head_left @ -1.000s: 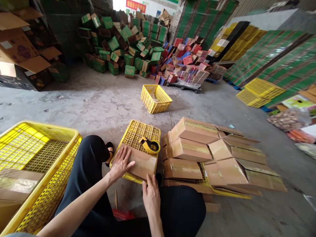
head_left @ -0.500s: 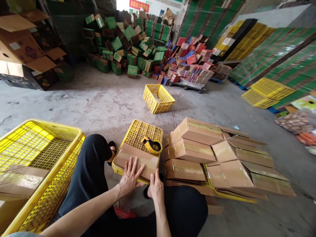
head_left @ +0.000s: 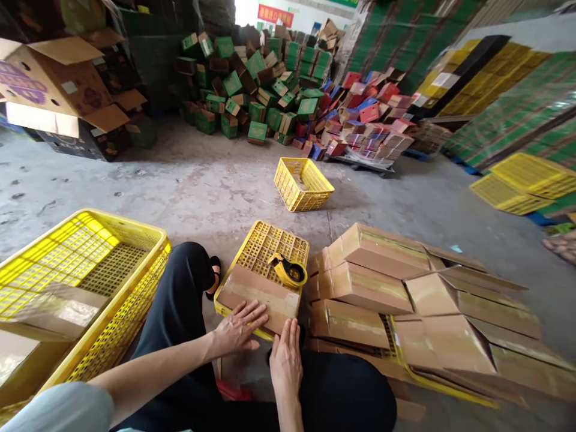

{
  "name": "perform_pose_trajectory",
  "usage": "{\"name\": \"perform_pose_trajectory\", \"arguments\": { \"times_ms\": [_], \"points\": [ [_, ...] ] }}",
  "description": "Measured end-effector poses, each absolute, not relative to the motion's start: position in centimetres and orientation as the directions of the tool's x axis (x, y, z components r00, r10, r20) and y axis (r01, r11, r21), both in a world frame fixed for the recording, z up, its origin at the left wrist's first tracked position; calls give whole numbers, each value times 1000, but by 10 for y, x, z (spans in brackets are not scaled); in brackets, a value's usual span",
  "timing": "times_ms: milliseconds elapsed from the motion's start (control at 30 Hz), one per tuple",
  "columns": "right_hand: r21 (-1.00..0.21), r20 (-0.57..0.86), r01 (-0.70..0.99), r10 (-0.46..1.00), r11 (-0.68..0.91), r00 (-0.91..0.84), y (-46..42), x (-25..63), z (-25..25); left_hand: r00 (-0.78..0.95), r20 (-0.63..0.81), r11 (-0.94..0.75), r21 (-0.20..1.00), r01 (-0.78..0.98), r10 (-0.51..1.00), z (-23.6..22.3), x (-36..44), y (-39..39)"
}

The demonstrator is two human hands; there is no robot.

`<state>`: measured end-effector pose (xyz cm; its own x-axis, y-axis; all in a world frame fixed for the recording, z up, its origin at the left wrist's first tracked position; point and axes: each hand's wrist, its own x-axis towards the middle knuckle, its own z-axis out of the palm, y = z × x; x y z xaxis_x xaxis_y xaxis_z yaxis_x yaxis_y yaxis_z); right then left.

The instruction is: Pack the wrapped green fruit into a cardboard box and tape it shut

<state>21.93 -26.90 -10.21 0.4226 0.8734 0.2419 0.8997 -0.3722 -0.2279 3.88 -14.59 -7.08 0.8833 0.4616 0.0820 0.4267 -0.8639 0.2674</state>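
Note:
A flat brown cardboard box [head_left: 256, 292] lies on the perforated top of a yellow plastic crate [head_left: 272, 240] between my knees. My left hand [head_left: 238, 327] rests with its fingers stretched out on the box's near edge. Beside it, my right hand [head_left: 288, 354] touches the near right corner of the box, its fingers straight and close together. Neither hand grips anything that I can see. Just beyond the box, a yellow tape dispenser [head_left: 288, 270] lies on the crate top.
Left of me stands a large yellow crate [head_left: 130, 288] with a cardboard box inside. Stacked cardboard boxes [head_left: 373, 249] lie on the right. Farther off are a small yellow basket [head_left: 310, 201], a heap of green boxes [head_left: 258, 132] and red and blue boxes [head_left: 369, 112].
The view has turned slightly left, so everything sits farther right. My left hand has slid toward the box's near edge, and my right hand has drawn back a little. The box stays flat.

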Motion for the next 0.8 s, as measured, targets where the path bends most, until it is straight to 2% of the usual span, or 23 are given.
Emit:
{"name": "perform_pose_trajectory", "arguments": {
  "times_ms": [233, 400, 567, 800],
  "points": [
    [-182, 221, 911, 888, -369, 404, -265, 220, -91, 660, 206, -691, 252, 678, 722, -73, -8, -118],
    [-162, 157, 913, 904, -374, 398, -261, 211, -82, 614, 218, -651, 225, 725, 759, -76, -11, -124],
    [-189, 150, 959, 959, -213, 242, -236, 181, -80, 663, 161, -682, 202, 703, 731, -73, -4, -129],
    [-208, 197, 976, 980, 62, -20, -202, 158, -74, 703, 191, -728, 194, 657, 685, -66, -8, -133]
  ]
}}
